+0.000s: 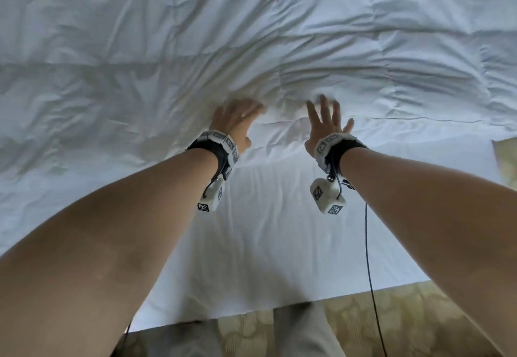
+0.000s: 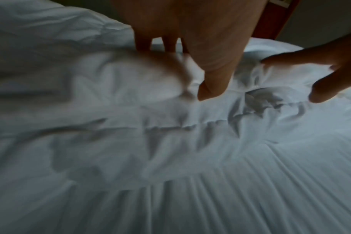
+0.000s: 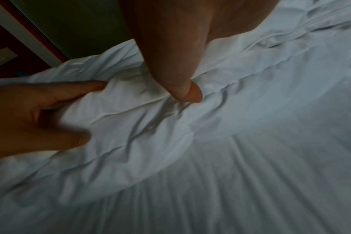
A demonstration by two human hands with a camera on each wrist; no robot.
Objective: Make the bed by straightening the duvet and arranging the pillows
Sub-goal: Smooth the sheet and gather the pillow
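A white, wrinkled quilted duvet [image 1: 251, 34] covers the far part of the bed; its near hem runs across the middle, with bare white sheet [image 1: 265, 216] below it. Both hands reach to that hem, side by side. My left hand [image 1: 237, 117] lies on the duvet, and the left wrist view shows its fingers and thumb [image 2: 214, 76] straddling a puffed fold without closing on it. My right hand [image 1: 326, 121] has its fingers spread and straight above the hem, its thumb [image 3: 182, 88] touching the duvet [image 3: 250, 95]. The hands are motion-blurred. No pillow is in view.
The bed's near edge meets a patterned yellow-green carpet [image 1: 391, 314], where my leg in pale trousers [image 1: 302, 331] stands. A thin black cable [image 1: 369, 258] hangs from the right wrist. Dark red-brown woodwork [image 2: 270, 19] and a wall switch plate [image 3: 3, 57] lie beyond the bed.
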